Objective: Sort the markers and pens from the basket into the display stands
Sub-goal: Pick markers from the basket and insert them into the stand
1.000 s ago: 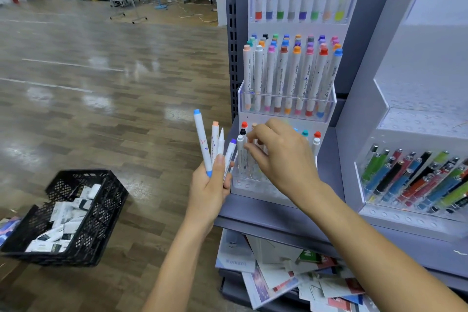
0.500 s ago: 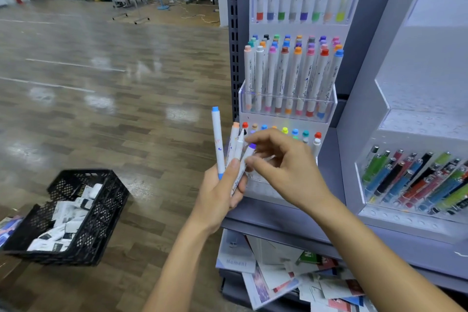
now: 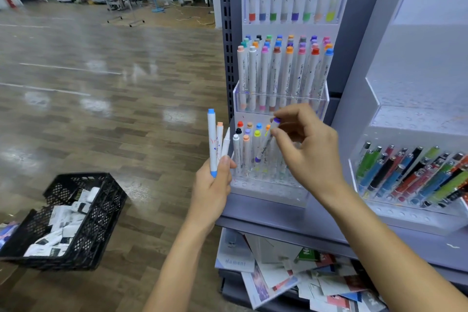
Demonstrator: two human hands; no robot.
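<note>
Now the right hand [image 3: 311,154] pinches a purple-capped marker [image 3: 264,145], tilted, its blurred lower end seemingly inside the lowest tier of the marker stand [image 3: 268,187]. The left hand [image 3: 212,192] grips three markers [image 3: 212,139] upright beside the stand; the basket [image 3: 101,213] sits well apart.

Glossy wood floor [image 3: 101,109], clear-plastic stand [image 3: 268,192]

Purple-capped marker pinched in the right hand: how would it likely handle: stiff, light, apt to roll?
Probably stiff: the purple-capped marker runs straight though the right hand pinches only its upper end. Likely light: fingertips alone carry it tilted, and the left hand grips three markers at once. Its round, smooth barrel would probably roll if laid on the shelf.
</note>
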